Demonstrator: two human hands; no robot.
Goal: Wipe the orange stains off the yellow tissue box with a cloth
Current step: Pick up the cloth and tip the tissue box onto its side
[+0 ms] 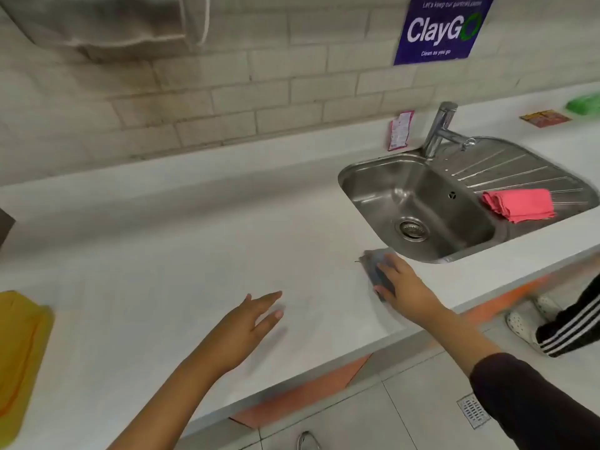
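Note:
The yellow tissue box (22, 358) lies at the far left edge of the white counter, with an orange line along its top; only part of it shows. A grey-blue cloth (376, 266) rests on the counter just left of the sink. My right hand (401, 287) lies flat on this cloth, fingers spread over it. My left hand (250, 323) hovers over the bare middle of the counter, fingers apart and holding nothing. It is well to the right of the tissue box.
A steel sink (363, 177) with a tap (440, 128) and draining board sits at the right; a folded pink cloth (519, 206) lies on the board. Another person's leg and shoe (526, 326) stand on the floor at right. A tiled wall backs the counter (162, 254).

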